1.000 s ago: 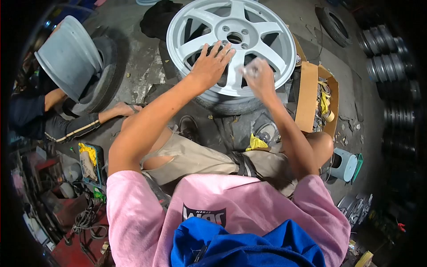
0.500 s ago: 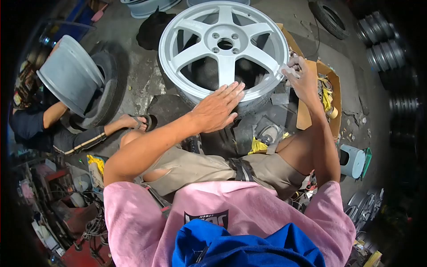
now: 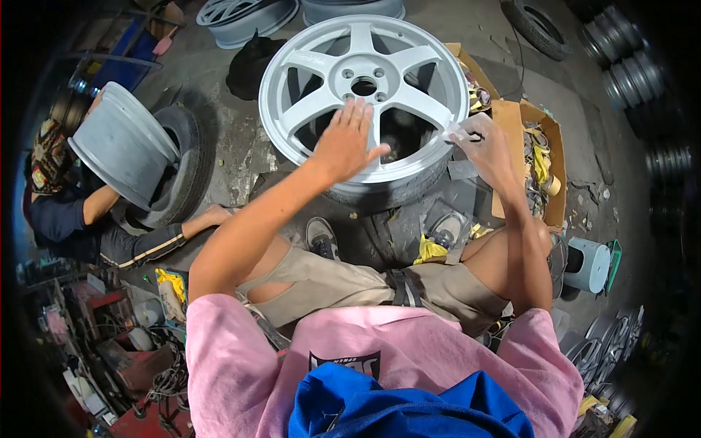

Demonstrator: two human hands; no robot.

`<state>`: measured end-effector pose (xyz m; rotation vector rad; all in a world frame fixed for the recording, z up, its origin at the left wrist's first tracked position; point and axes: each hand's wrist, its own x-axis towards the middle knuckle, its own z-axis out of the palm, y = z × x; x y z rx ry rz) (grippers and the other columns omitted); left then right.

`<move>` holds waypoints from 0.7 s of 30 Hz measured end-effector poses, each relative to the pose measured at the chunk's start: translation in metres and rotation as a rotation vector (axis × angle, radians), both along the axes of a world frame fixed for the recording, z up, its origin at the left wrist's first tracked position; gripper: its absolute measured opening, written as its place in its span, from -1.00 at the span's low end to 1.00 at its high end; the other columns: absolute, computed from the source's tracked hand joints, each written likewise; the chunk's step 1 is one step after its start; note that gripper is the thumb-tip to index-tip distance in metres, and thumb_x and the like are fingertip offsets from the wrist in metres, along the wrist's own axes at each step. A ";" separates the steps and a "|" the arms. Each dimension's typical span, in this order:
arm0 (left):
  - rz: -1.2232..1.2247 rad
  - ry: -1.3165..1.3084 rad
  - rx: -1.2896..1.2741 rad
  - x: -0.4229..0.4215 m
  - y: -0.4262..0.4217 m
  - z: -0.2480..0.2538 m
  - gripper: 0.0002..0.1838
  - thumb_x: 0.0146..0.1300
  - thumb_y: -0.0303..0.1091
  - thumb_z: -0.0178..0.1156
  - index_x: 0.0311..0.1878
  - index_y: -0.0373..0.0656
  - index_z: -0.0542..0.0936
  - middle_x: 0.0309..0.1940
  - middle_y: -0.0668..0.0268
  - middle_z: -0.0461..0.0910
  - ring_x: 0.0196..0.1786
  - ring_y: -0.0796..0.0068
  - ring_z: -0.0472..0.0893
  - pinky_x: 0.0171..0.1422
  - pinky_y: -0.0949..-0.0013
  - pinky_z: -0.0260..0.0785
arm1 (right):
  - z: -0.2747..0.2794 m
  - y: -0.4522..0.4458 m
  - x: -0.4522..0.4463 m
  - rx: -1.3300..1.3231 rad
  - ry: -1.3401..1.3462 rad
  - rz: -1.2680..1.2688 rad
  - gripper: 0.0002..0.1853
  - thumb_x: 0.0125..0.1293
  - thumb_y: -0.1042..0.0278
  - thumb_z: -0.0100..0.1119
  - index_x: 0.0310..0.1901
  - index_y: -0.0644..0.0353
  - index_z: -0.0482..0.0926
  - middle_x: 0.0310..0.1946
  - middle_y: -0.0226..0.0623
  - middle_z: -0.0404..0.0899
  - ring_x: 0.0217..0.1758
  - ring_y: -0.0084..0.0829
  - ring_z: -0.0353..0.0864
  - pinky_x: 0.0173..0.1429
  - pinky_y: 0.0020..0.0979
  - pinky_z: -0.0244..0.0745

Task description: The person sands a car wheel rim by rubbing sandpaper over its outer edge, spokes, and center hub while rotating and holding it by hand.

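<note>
A person's pink shirt (image 3: 416,332) is nearest. Past it, a big pale wheel (image 3: 412,96) lies flat on a black tire (image 3: 394,197). The left hand (image 3: 342,150) is spread flat over the wheel's near side. The right hand (image 3: 489,150) pinches a thin whitish sheet (image 3: 456,130) at its right edge. Farther off sits another grey wheel (image 3: 252,29).

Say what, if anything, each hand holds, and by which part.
Right hand holds a small pale piece, pinched; which part cannot be told. Left hand holds nothing, open over the wheel.

Wheel (image 3: 364,66) apparently on tyre (image 3: 394,194), box (image 3: 509,117) right
</note>
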<state>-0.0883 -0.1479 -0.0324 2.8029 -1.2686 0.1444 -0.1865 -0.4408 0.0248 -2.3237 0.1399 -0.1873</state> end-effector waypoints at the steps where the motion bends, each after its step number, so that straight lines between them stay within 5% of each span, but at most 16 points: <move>1: -0.043 -0.018 -0.008 -0.012 -0.001 0.001 -0.04 0.54 0.29 -0.03 0.55 -0.52 0.22 0.61 -0.27 0.11 0.69 -0.17 0.08 0.73 -0.02 -0.03 | -0.005 -0.002 -0.001 -0.149 -0.161 0.041 -0.84 0.27 0.43 0.46 -0.27 0.36 0.69 -0.20 -0.22 0.71 -0.07 -0.30 0.70 0.02 -0.29 0.61; 5: -0.148 0.079 -0.026 -0.069 0.005 0.017 -0.06 0.49 0.22 0.10 0.51 -0.58 0.28 0.60 -0.29 0.11 0.68 -0.24 0.08 0.73 -0.02 -0.01 | 0.001 0.004 -0.003 -0.362 -0.305 0.140 -0.86 0.25 0.42 0.43 -0.24 0.31 0.73 -0.09 -0.29 0.68 0.12 -0.16 0.58 0.22 -0.16 0.52; 8: -0.205 0.158 0.036 -0.096 0.012 0.025 -0.13 0.48 0.13 0.16 0.47 -0.57 0.34 0.59 -0.26 0.14 0.68 -0.20 0.09 0.73 0.00 -0.01 | -0.004 0.019 0.000 -0.370 -0.371 0.264 -0.87 0.22 0.42 0.42 -0.23 0.27 0.74 -0.11 -0.25 0.66 0.04 -0.14 0.60 0.17 -0.13 0.54; 13: -0.102 0.374 -0.148 -0.100 0.025 0.045 -0.39 0.47 -0.16 0.21 0.37 -0.50 0.46 0.31 -0.14 0.42 0.40 -0.13 0.44 0.49 0.02 0.35 | -0.028 0.041 -0.003 -0.431 -0.289 0.480 -0.83 0.21 0.45 0.37 -0.16 0.25 0.73 -0.13 -0.22 0.64 0.01 -0.11 0.61 0.16 -0.14 0.57; 15: -0.120 0.332 -0.228 -0.089 0.035 0.045 -0.57 0.47 -0.27 0.18 0.23 -0.40 0.56 0.09 -0.04 0.49 0.14 -0.08 0.54 0.27 0.00 0.47 | -0.036 0.042 -0.003 -0.466 -0.212 0.574 -0.79 0.25 0.47 0.30 -0.07 0.25 0.71 -0.15 -0.18 0.62 0.02 -0.09 0.61 0.15 -0.10 0.58; 21: -0.070 0.326 -0.180 -0.029 0.086 0.031 -0.75 0.49 -0.31 0.11 -0.15 -0.30 0.67 -0.12 -0.01 0.58 0.02 -0.06 0.60 0.15 -0.02 0.48 | -0.020 0.049 0.005 -0.506 -0.153 0.694 -0.78 0.24 0.52 0.24 -0.08 0.26 0.71 -0.14 -0.12 0.62 0.08 -0.06 0.63 0.15 -0.08 0.60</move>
